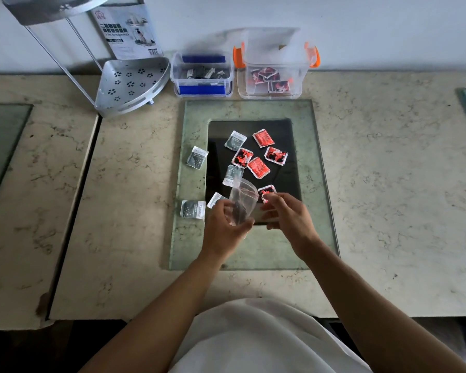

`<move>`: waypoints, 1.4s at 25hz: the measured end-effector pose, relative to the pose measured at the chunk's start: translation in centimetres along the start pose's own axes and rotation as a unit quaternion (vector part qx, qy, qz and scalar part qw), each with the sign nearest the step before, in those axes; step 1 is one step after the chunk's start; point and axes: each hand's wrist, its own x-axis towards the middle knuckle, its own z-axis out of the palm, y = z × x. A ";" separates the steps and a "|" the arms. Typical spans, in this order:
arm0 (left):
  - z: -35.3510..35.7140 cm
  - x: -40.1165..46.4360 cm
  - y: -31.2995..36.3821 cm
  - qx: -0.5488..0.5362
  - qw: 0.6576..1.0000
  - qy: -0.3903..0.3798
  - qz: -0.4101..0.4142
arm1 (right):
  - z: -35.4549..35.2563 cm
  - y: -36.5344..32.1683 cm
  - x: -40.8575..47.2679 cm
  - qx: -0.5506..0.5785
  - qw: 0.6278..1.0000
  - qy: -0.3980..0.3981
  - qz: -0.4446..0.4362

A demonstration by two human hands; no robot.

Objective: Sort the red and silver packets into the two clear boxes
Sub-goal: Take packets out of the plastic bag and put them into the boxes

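Packets lie scattered on a glass panel [318,184] set into a marble counter [388,170]: four red packets [258,167] cluster over its dark centre, and silver packets [235,140] spread to their left, two on the pale glass border. The left hand [226,227] grips a clear plastic bag [243,204] with something dark inside, fingers curled around it. The right hand [288,216] pinches another red packet [267,193] at the bag's mouth. Against the wall, the blue-latched clear box [202,75] holds silver packets; beside it the orange-latched clear box [272,74] holds red ones. A perforated metal corner shelf [129,84] stands left of both.
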 end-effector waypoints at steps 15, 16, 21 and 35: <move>-6.3 13.4 3.1 -0.198 0.970 0.062 -0.129 | 8.3 -7.1 12.4 -0.067 0.993 -0.094 -0.003; -6.7 14.4 3.3 -0.206 0.969 0.060 -0.127 | 8.6 -7.7 13.5 -0.076 0.993 -0.090 -0.009; -8.3 22.9 5.8 -0.255 0.956 0.092 -0.110 | 11.3 -11.9 20.3 -0.072 0.995 -0.049 -0.040; -12.0 42.3 8.5 -0.255 0.954 0.072 -0.141 | 17.1 -20.1 35.7 -0.107 0.993 0.050 -0.009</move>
